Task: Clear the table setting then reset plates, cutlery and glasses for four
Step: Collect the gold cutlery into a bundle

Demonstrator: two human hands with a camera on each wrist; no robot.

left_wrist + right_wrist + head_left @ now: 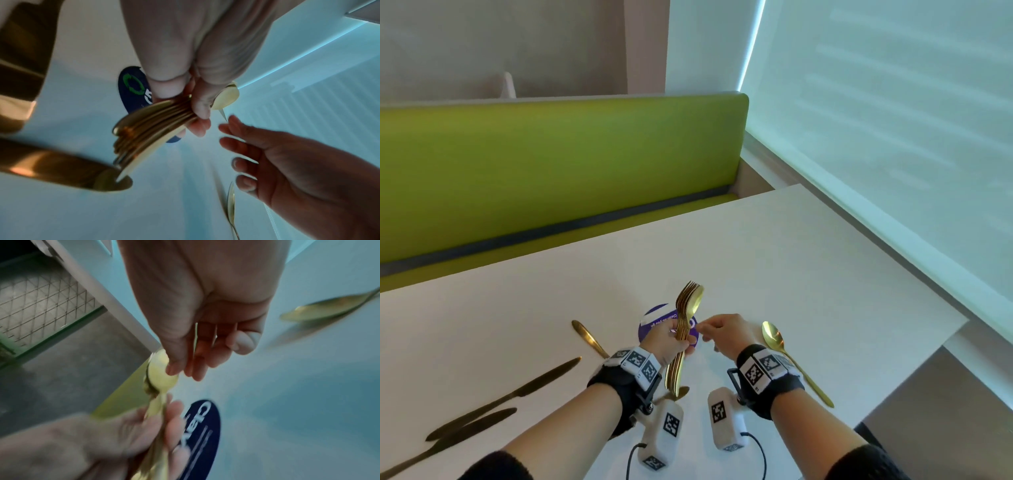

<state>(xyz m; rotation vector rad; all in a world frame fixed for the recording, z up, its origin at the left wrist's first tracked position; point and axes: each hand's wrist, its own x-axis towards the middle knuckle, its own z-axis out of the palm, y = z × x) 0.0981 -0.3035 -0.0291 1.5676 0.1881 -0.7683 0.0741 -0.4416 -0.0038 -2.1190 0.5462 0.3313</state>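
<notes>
My left hand [671, 337] grips a bundle of gold forks and spoons [686, 315] upright by the handles, above a round purple sticker [654, 320] on the white table [808, 274]; the left wrist view shows the handles [148, 128] fanned in my fingers. My right hand [717, 330] hovers just right of the bundle with loosely bent fingers, holding nothing; its fingertips [185, 369] are near a spoon bowl [160, 378]. A single gold spoon [784, 349] lies on the table to the right. A gold knife [587, 337] and two dark knives [493, 404] lie left.
A green bench seat [551, 164] runs along the table's far side. A window blind [893, 120] stands to the right, close to the table's right edge. Another gold handle end [681, 392] lies on the table under my left wrist.
</notes>
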